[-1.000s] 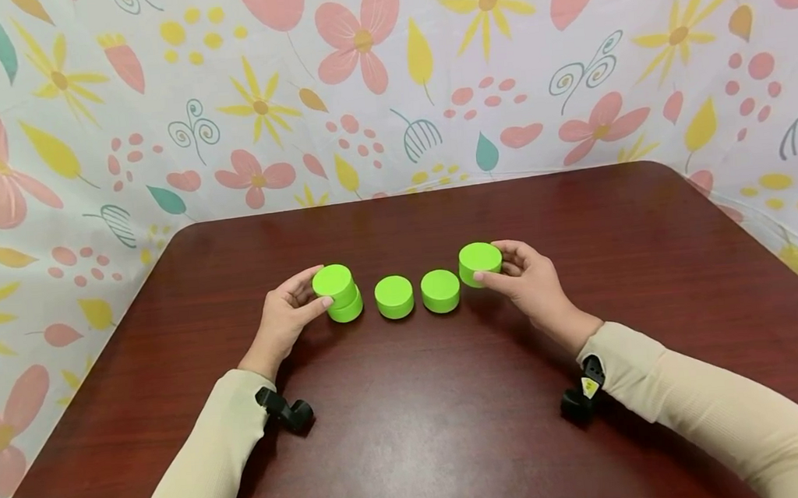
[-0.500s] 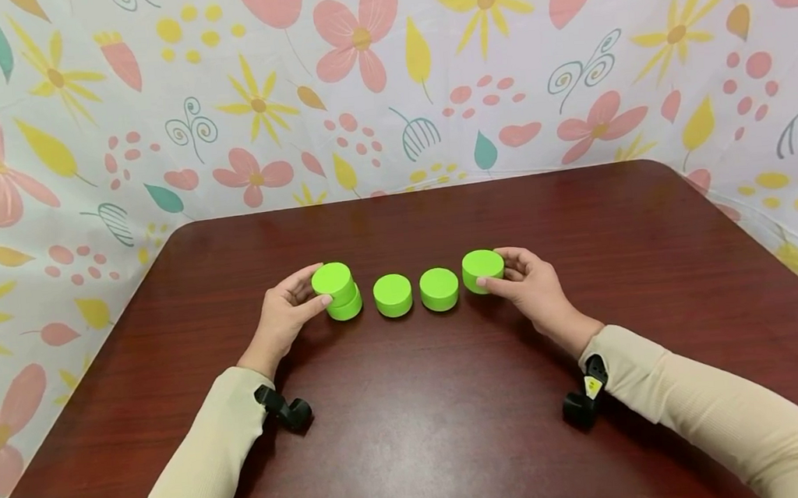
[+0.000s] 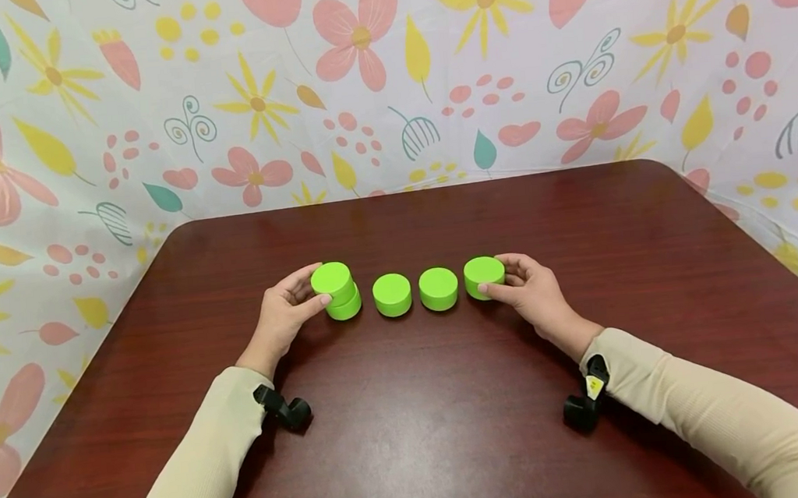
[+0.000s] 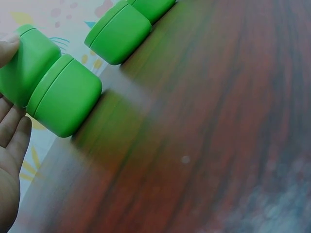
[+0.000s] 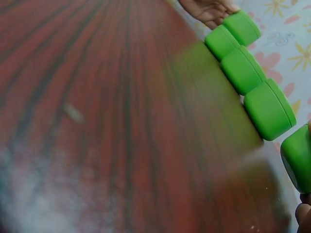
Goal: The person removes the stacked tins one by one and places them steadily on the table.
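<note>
In the head view my left hand [image 3: 280, 313] pinches a bright green round lidded tin [image 3: 332, 279] between thumb and fingers. That tin overlaps the top of a second green tin [image 3: 345, 309] standing on the table; in the left wrist view the held tin [image 4: 36, 58] leans against the standing tin [image 4: 68, 99]. Two more green tins, one left of centre [image 3: 392, 296] and one right of centre [image 3: 438, 290], stand upright side by side. At the right end of the row my right hand [image 3: 534, 289] grips another green tin [image 3: 483, 275], whose underside edge shows in the right wrist view.
All the tins are on or over a dark red-brown wooden table [image 3: 411, 404]. Behind its far edge hangs a white cloth [image 3: 389, 125] printed with flowers and leaves. Black wrist cameras, one left [image 3: 285, 408] and one right [image 3: 585, 398], are strapped over beige sleeves.
My right hand has lowered its tin toward the table, coming level with the row's right end. The left hand and its tin have stayed almost still.
</note>
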